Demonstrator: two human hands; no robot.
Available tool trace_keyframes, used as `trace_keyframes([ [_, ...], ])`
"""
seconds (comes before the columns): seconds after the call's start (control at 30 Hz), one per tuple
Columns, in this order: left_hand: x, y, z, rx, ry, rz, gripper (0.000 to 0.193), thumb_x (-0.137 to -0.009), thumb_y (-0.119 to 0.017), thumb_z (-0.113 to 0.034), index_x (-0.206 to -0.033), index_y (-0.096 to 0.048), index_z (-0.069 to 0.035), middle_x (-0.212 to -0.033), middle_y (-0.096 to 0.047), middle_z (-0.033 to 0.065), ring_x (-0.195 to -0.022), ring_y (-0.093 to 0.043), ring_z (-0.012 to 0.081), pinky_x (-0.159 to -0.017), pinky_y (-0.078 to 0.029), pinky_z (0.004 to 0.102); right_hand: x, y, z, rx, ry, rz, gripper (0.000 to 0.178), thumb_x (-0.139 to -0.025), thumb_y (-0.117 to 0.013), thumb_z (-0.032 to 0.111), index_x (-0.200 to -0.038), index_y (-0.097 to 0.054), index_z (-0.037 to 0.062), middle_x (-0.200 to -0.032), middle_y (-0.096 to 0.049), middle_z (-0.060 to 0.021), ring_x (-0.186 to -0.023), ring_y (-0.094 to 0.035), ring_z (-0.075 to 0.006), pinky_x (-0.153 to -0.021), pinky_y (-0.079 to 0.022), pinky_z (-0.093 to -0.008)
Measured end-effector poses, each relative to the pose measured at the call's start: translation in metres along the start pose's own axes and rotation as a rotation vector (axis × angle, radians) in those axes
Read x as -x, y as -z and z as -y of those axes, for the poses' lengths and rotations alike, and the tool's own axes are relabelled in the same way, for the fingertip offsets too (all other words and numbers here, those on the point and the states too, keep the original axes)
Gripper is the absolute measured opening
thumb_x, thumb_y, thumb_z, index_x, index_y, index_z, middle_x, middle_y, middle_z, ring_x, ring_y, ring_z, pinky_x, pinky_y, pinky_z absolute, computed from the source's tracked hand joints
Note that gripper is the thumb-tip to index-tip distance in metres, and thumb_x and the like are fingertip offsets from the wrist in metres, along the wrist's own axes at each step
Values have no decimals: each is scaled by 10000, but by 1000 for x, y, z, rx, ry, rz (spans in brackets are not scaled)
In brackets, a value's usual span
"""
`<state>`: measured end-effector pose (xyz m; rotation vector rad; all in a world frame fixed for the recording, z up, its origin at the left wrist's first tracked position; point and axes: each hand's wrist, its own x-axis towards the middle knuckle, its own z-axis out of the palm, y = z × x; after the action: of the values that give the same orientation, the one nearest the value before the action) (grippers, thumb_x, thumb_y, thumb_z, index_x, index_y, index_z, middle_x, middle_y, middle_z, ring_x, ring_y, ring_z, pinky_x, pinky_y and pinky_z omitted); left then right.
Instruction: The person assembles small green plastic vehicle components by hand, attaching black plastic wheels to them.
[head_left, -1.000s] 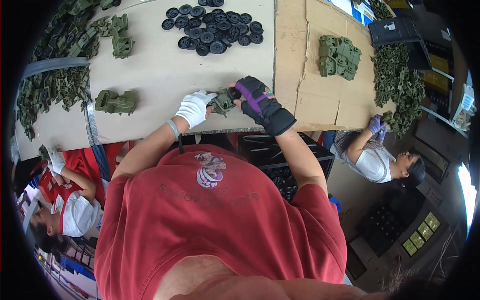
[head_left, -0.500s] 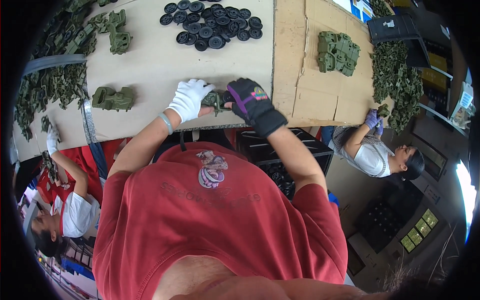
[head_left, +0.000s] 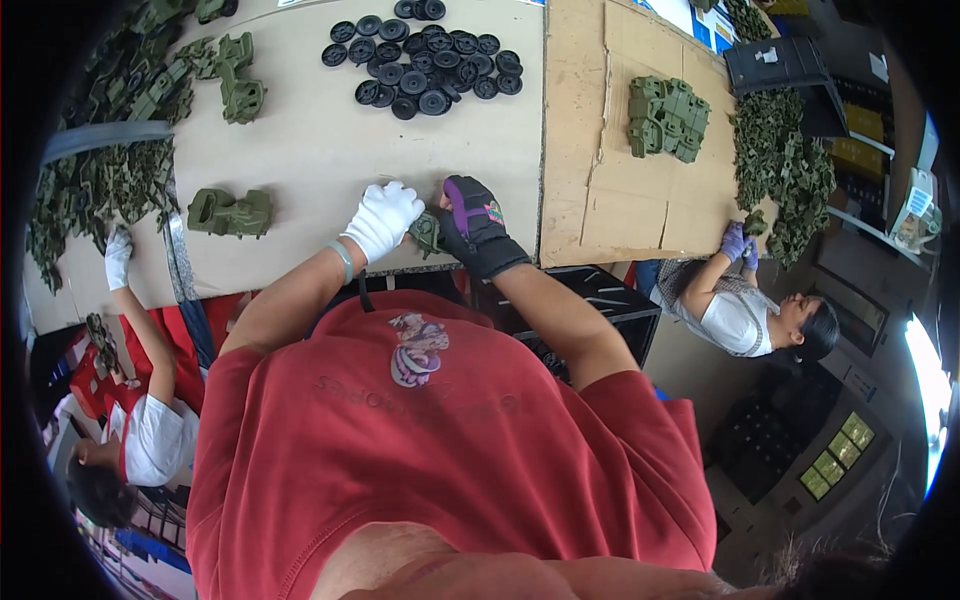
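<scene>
In front of my chest, at the table's near edge, my left hand (head_left: 384,221) in a white glove is closed on a green plastic toy vehicle body (head_left: 425,234). On its other side my right hand (head_left: 474,226), in a black and purple glove with fingertips bare, is closed against the same body. Both hands cover much of the piece, and I cannot make out whether a wheel is between them. Another green vehicle body (head_left: 230,212) lies to the left of my left hand. Beyond my hands is a loose pile of black toy wheels (head_left: 433,62).
Green bodies stand together at the right (head_left: 668,118) and far left (head_left: 240,80). Heaps of small green parts lie at the left (head_left: 100,185) and right (head_left: 785,165) table ends. A co-worker works at each side. A black crate (head_left: 590,300) sits below the near edge.
My right hand has turned more upright and drawn in against the vehicle body. The left glove's fingers have curled tighter. At the left, a co-worker's gloved hand has reached to the parts heap.
</scene>
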<state>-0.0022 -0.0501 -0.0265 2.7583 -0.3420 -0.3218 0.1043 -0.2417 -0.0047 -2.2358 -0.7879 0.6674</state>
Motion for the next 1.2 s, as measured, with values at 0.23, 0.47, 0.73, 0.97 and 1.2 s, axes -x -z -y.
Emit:
trace_keyframes([
  [0.23,3,-5,3,58,-21,-16,395,-736,-868,-257,-1070,-692,-138,-1094,-673,58,-1113,-639,312,-842,-514,484,-13,13,14,284,213,243,275,-859,-760,303,-980,-687,67,-979,-714,-216,-965,-695,-429,-848,-561,-521],
  [0.47,-3,-4,6,50,-42,-32,338,-752,-855,-261,-1022,-699,-132,-1034,-676,57,-1069,-656,297,-815,-536,478,-19,20,24,229,77,93,303,-826,-790,317,-959,-687,64,-957,-712,-222,-960,-690,-442,-844,-554,-531],
  [0.73,-15,14,15,-55,-1,61,383,-782,-809,-228,-1154,-729,-186,-1328,-664,122,-1293,-627,357,-952,-515,572,-1,-25,-17,-20,-200,-76,283,-856,-802,261,-982,-657,53,-934,-675,-219,-892,-662,-455,-762,-531,-526],
  [0.97,15,29,55,-220,239,-220,779,-820,-757,-158,-1563,-529,-202,-1555,-532,186,-1435,-522,424,-1163,-430,631,-93,36,41,464,286,-149,510,-837,-817,243,-1280,-678,31,-1050,-709,-171,-999,-656,-394,-877,-502,-533],
  [1.2,31,-15,-4,489,575,-446,1193,-754,-898,-425,-1696,-266,-55,-1573,-466,296,-1380,-507,500,-1120,-476,551,-156,34,28,732,265,-73,422,-802,-861,285,-1164,-731,110,-1075,-714,-168,-1047,-698,-393,-902,-545,-530],
])
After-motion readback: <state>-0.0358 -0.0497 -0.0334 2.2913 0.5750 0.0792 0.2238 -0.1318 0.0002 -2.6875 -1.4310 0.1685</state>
